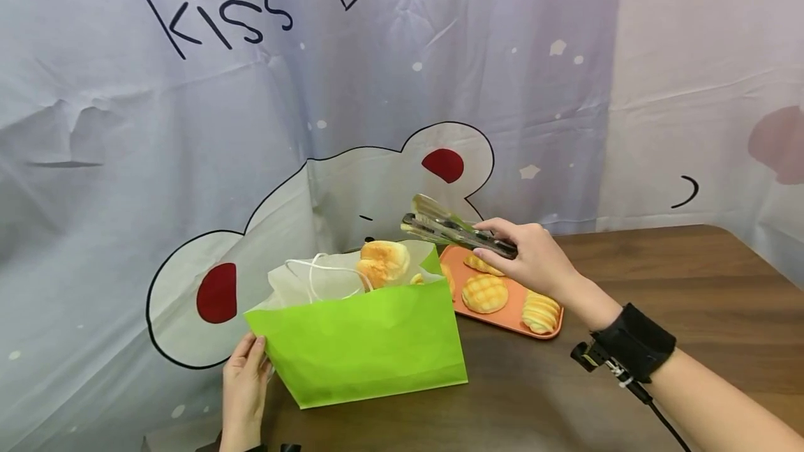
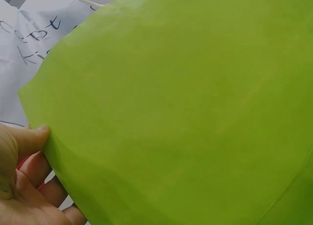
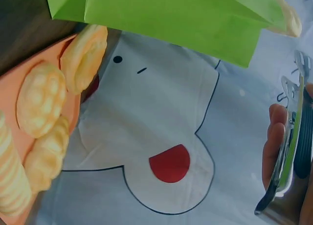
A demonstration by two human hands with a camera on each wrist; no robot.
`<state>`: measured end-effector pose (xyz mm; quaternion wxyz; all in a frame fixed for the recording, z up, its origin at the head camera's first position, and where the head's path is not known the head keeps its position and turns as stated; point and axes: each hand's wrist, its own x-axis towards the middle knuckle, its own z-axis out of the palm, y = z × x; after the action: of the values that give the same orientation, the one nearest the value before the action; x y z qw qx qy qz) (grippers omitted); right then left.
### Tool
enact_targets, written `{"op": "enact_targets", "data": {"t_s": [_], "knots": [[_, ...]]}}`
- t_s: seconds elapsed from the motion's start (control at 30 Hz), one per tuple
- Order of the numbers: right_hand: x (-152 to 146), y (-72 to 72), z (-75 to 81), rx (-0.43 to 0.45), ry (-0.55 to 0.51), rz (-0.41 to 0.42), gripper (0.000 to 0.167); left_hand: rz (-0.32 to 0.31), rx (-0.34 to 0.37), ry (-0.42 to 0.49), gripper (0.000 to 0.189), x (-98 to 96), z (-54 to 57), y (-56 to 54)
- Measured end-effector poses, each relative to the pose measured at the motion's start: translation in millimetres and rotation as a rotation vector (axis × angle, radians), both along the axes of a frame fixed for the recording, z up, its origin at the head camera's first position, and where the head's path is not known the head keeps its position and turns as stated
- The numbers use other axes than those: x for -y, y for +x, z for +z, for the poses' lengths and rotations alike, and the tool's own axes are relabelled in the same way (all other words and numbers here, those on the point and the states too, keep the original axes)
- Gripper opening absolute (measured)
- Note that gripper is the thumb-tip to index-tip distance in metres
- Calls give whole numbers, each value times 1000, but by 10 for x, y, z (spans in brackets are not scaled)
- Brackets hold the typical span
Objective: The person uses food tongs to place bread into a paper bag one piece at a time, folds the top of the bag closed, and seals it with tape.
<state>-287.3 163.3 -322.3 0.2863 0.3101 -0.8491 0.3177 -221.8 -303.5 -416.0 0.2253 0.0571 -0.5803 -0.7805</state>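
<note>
A bright green paper bag stands on the table with its top open and white cord handles up. My left hand pinches the bag's left side edge, thumb on the front and fingers behind. A golden bread roll pokes out of the bag's mouth; deeper contents are mostly hidden. Above the tray, to the right of the bag, my right hand grips metal tongs. Their tips point left, higher than the roll, and hold nothing.
An orange tray behind and right of the bag bears several breads, among them a round crosshatched bun and a ridged roll. The wooden table reaches right. A printed cloth hangs close behind.
</note>
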Motion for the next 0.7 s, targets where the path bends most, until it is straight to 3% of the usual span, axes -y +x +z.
{"op": "enact_targets", "data": {"t_s": [0.43,0.7], "knots": [[-11,13,-38,40,-5,54,33,-9,24,-10,22,-16,21,10],[-122,-78,-79,79,-15,-43,32,-16,-14,-3,24,-5,23,6]]}}
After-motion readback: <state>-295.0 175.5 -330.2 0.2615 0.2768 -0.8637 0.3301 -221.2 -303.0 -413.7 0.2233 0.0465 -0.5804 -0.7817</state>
